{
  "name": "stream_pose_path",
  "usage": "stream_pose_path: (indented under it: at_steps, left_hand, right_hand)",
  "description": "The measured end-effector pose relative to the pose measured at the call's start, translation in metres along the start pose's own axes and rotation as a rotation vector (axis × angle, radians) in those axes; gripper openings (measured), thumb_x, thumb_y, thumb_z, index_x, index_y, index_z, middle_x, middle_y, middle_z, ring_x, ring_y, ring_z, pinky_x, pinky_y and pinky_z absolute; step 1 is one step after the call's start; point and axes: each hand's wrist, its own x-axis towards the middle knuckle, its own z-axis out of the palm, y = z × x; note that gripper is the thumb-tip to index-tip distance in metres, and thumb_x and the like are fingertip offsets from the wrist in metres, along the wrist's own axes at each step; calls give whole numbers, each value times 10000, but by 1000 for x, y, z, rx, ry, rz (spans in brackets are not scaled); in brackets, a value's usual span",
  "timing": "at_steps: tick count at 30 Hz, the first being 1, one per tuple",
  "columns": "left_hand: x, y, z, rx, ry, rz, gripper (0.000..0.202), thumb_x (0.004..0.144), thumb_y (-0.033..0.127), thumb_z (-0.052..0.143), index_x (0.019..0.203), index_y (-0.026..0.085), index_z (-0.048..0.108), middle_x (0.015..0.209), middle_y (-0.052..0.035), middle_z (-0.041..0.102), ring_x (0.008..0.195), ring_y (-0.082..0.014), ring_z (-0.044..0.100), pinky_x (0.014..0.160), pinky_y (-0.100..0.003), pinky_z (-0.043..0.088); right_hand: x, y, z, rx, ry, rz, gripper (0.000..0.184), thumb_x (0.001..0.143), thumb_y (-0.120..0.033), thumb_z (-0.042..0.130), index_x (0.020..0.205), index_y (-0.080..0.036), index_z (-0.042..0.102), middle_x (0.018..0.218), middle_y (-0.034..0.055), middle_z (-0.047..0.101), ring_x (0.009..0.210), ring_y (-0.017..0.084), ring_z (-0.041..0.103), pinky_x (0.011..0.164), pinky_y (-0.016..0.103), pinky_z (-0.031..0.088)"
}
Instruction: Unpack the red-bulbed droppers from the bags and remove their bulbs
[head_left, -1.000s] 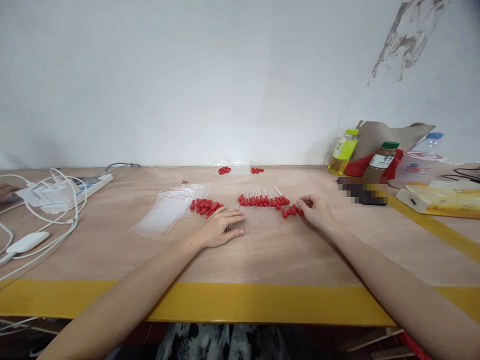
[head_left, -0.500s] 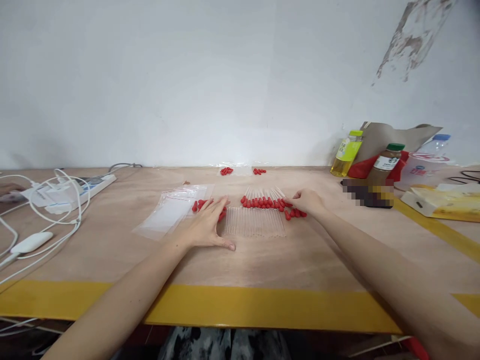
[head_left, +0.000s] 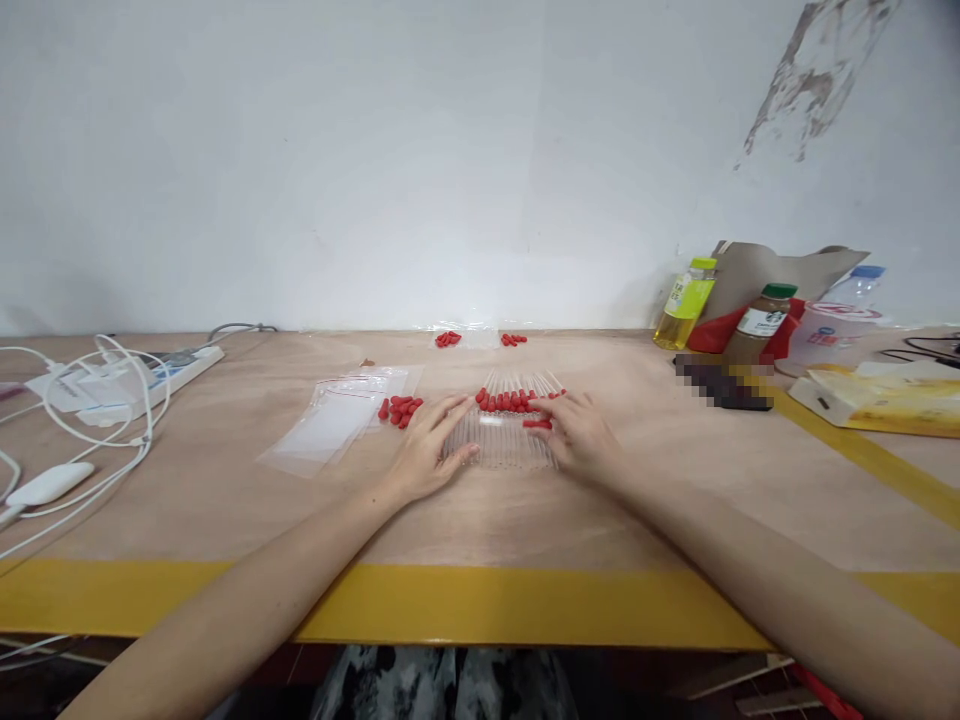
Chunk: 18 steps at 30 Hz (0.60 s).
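A row of clear thin droppers with red rubber bulbs (head_left: 514, 401) lies on the table, their tips fanned toward the wall. Just in front is a flat layer of clear thin tubes (head_left: 502, 448). My left hand (head_left: 435, 448) rests at the left end of these tubes, thumb apart from the fingers and nothing visible in it. Between the thumb and fingers of my right hand (head_left: 581, 440), a red rubber bulb (head_left: 537, 424) sticks out to the left over the tubes. Several loose red bulbs (head_left: 403, 409) lie beyond my left fingers.
Clear plastic bags (head_left: 322, 425) lie to the left. More red bulbs (head_left: 448, 340) sit on plastic by the wall. A power strip (head_left: 180, 375) with tangled white cables occupies the far left. Bottles (head_left: 684, 305), a dark pixelated object (head_left: 724, 383) and a yellow pack (head_left: 877, 398) stand right.
My right hand has moved left and nearer, over the right end of the tubes, with a red bulb in its fingers. The loose bulbs at the right no longer show. My left hand shifted slightly right.
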Motion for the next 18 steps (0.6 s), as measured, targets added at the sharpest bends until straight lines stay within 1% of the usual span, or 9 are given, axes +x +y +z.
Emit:
stream_pose_path:
  at_steps: [1, 3, 4, 6, 8, 10, 13, 15, 18]
  left_hand:
    - [0, 4, 2, 22, -2, 49, 436, 832, 356, 508, 1247, 232, 450, 1213, -79, 516, 1137, -225, 437, 979, -413, 306]
    - [1, 9, 4, 67, -33, 140, 293, 834, 349, 512, 1106, 256, 572, 1061, -47, 613, 1009, -203, 507, 946, -415, 302]
    - [1, 12, 5, 85, -54, 169, 249, 835, 351, 513, 1048, 259, 605, 971, -36, 645, 934, -191, 528, 919, -408, 309]
    - [2, 15, 6, 112, -80, 191, 214, 842, 350, 505, 978, 248, 636, 814, -24, 664, 812, -171, 535, 859, -388, 322]
    - [2, 16, 7, 136, -76, 180, 210, 857, 333, 482, 927, 231, 652, 722, -23, 656, 747, -163, 523, 809, -374, 325]
    - [3, 16, 8, 151, -70, 168, 219, 867, 315, 463, 869, 224, 662, 690, -25, 650, 724, -163, 512, 780, -371, 320]
    - [2, 15, 8, 152, -74, 160, 217, 863, 308, 464, 839, 227, 664, 691, -22, 655, 715, -166, 499, 768, -378, 307]
    - [1, 15, 7, 146, -69, 154, 209, 858, 305, 472, 827, 230, 664, 685, -15, 658, 700, -166, 491, 760, -381, 301]
    - [0, 15, 6, 140, -58, 155, 198, 851, 302, 484, 816, 229, 664, 661, -8, 654, 681, -164, 483, 740, -377, 297]
  right_hand:
    - [-5, -6, 4, -24, 3, -62, 276, 817, -267, 511, 1064, -160, 570, 882, 87, 647, 817, 207, 521, 747, 350, 361]
    - [-13, -14, 10, -45, 19, -128, 289, 833, -250, 487, 1099, -164, 561, 894, 89, 642, 805, 206, 500, 719, 349, 355]
    - [-15, -17, 13, -44, 27, -142, 278, 837, -246, 481, 1089, -170, 569, 885, 87, 640, 791, 202, 490, 705, 347, 353]
    - [-17, -19, 16, -44, 31, -150, 240, 840, -246, 479, 1038, -184, 598, 841, 76, 634, 768, 194, 475, 693, 342, 344]
    - [-17, -21, 17, -63, 13, -149, 191, 842, -251, 484, 952, -194, 629, 772, 60, 622, 741, 181, 464, 684, 331, 326]
    - [-15, -22, 16, -95, -15, -151, 168, 844, -264, 490, 860, -199, 644, 711, 43, 605, 717, 169, 456, 676, 322, 300]
    - [-13, -23, 12, -144, -44, -161, 200, 848, -295, 487, 757, -191, 632, 668, 34, 587, 707, 161, 448, 681, 323, 261]
    - [-12, -24, 9, -166, -65, -175, 229, 853, -309, 476, 723, -179, 613, 673, 36, 580, 709, 159, 440, 685, 326, 244]
    - [-11, -23, 6, -161, -105, -229, 243, 867, -293, 441, 727, -173, 599, 684, 31, 558, 706, 151, 426, 686, 324, 229]
